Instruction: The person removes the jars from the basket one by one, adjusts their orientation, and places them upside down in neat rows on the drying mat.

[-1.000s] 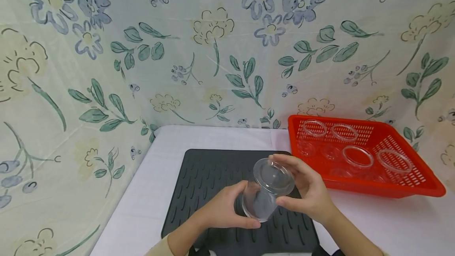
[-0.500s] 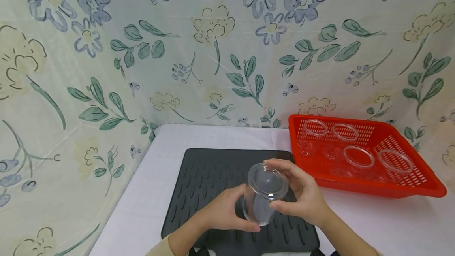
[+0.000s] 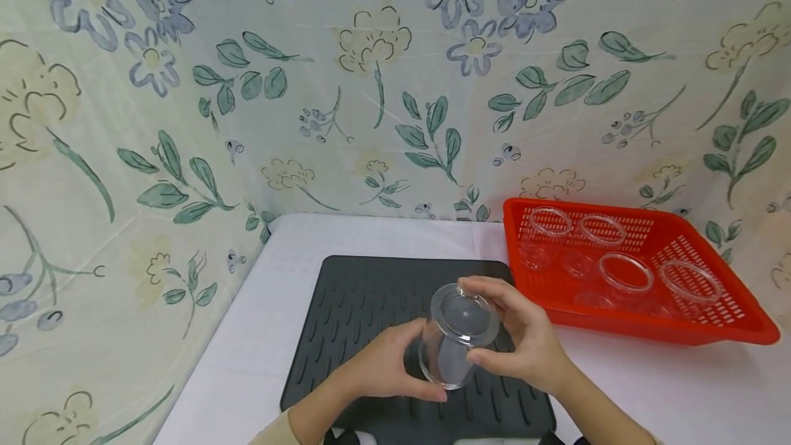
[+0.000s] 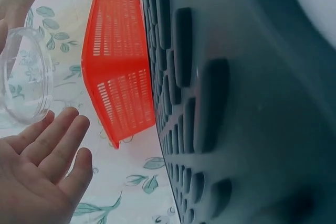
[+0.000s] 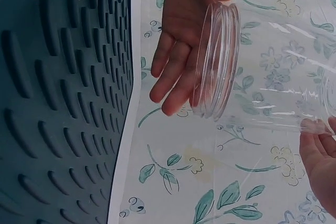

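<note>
In the head view, a clear jar [image 3: 450, 352] is held tilted above a dark ribbed mat [image 3: 364, 307]. My left hand [image 3: 392, 362] grips its lower end between thumb and fingers. My right hand [image 3: 522, 335] pinches the round upper end. The right wrist view shows the jar's threaded mouth [image 5: 218, 66] at the left hand [image 5: 184, 40], and the right hand's fingertips [image 5: 315, 145] on the opposite end. Seen from the left wrist, the left hand's fingers [image 4: 58, 140] reach beside the jar's clear rim [image 4: 39, 98]; most of the jar is cut off there.
To the right stands a red perforated basket [image 3: 624, 328] with several clear jars inside, their round rims [image 3: 625, 272] facing up. White cloth [image 3: 383, 232] covers the table around the mat. A floral curtain [image 3: 346, 115] hangs behind.
The right hand and the jar's upper end have shifted left and slightly down, mostly in the first half second. The left hand has barely moved.
</note>
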`<action>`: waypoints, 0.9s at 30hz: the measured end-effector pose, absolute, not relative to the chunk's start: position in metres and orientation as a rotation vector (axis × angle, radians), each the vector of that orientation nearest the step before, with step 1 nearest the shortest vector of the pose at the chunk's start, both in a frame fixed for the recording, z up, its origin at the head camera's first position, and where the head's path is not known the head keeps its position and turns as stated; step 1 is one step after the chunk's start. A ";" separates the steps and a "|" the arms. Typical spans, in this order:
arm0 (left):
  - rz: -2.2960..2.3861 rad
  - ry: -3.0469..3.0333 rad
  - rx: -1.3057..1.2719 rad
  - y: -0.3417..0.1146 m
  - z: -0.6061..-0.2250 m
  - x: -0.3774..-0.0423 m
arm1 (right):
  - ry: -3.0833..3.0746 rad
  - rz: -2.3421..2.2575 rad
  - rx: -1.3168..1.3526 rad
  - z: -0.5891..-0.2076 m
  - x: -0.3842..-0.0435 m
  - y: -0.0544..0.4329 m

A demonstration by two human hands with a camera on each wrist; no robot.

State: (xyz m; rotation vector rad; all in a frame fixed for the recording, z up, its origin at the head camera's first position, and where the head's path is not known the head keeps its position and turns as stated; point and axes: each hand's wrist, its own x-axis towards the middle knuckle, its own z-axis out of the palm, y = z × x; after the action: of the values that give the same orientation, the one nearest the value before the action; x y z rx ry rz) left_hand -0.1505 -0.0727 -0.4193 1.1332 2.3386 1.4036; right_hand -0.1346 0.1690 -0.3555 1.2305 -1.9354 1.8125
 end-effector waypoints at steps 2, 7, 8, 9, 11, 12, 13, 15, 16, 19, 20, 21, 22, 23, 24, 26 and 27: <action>1.381 2.378 1.083 -0.077 -0.418 -0.150 | -1.925 1.813 1.235 -0.355 -0.135 0.169; 1.266 2.508 0.918 -0.093 -0.417 -0.147 | -1.944 1.821 1.197 -0.356 -0.136 0.170; 1.238 2.532 0.889 -0.097 -0.417 -0.146 | -1.948 1.820 1.191 -0.357 -0.137 0.170; 1.210 2.554 0.860 -0.102 -0.416 -0.145 | -1.950 1.820 1.186 -0.357 -0.137 0.170; 1.153 2.595 0.807 -0.112 -0.416 -0.144 | -1.948 1.818 1.185 -0.358 -0.138 0.171; 1.125 2.616 0.787 -0.117 -0.416 -0.143 | -1.943 1.818 1.189 -0.358 -0.139 0.171; 1.099 2.635 0.770 -0.123 -0.416 -0.142 | -1.940 1.818 1.191 -0.359 -0.139 0.171; 1.038 2.683 0.737 -0.134 -0.418 -0.140 | -1.939 1.816 1.190 -0.360 -0.140 0.171; 1.006 2.709 0.720 -0.140 -0.419 -0.139 | -1.946 1.815 1.182 -0.360 -0.140 0.171; 0.916 2.789 0.682 -0.157 -0.423 -0.136 | -1.977 1.816 1.147 -0.362 -0.140 0.171; 0.889 2.810 0.668 -0.163 -0.424 -0.135 | -1.989 1.817 1.133 -0.362 -0.140 0.171; 0.868 2.820 0.658 -0.168 -0.425 -0.133 | -1.997 1.820 1.124 -0.363 -0.140 0.172; 0.845 2.831 0.646 -0.173 -0.425 -0.132 | -2.007 1.821 1.114 -0.363 -0.141 0.172; 0.825 2.837 0.636 -0.177 -0.425 -0.131 | -2.010 1.825 1.111 -0.363 -0.141 0.172; 0.807 2.839 0.623 -0.181 -0.426 -0.129 | -2.013 1.826 1.108 -0.364 -0.141 0.172; 0.779 2.840 0.598 -0.187 -0.428 -0.127 | -2.022 1.830 1.097 -0.364 -0.142 0.172; 0.770 2.839 0.589 -0.189 -0.429 -0.126 | -2.024 1.830 1.094 -0.364 -0.143 0.172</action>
State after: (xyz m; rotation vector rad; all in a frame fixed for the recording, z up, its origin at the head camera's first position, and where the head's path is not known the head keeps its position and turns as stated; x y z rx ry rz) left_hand -0.1258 -0.1893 -0.4286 0.5886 2.8392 0.7700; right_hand -0.1428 0.1719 -0.3639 1.0942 -2.0239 1.8296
